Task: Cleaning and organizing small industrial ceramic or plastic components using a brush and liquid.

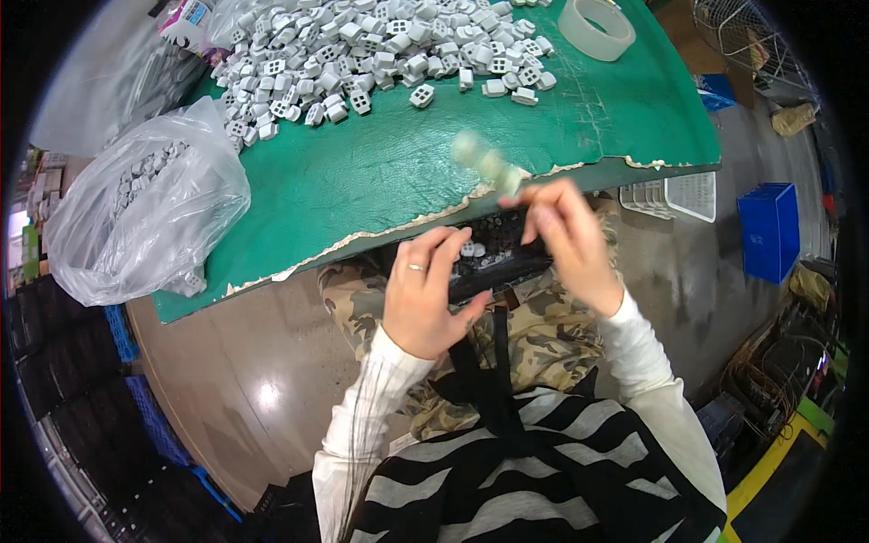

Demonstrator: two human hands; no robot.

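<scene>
On my lap is a black tray (516, 269) with small light grey pieces (471, 250) and dark bits in it. My left hand (421, 290) rests at the tray's left side, fingers bent and thumb apart, its fingertips close to the grey pieces. I see nothing held in it. Over the tray's right end is my right hand (570, 240), slightly blurred, with index finger and thumb apart. Just beyond its fingertips a pale streak of small pieces (489, 165) is smeared by motion over the table edge; whether it touches the fingers is unclear.
The green-topped table (335, 181) has a ragged front edge. A heap of grey plastic pieces (380, 54) covers its far part, beside a tape roll (597, 29). At left sits a clear bag (149, 199) of pieces. A white basket (691, 199) and blue bin (769, 233) stand at right.
</scene>
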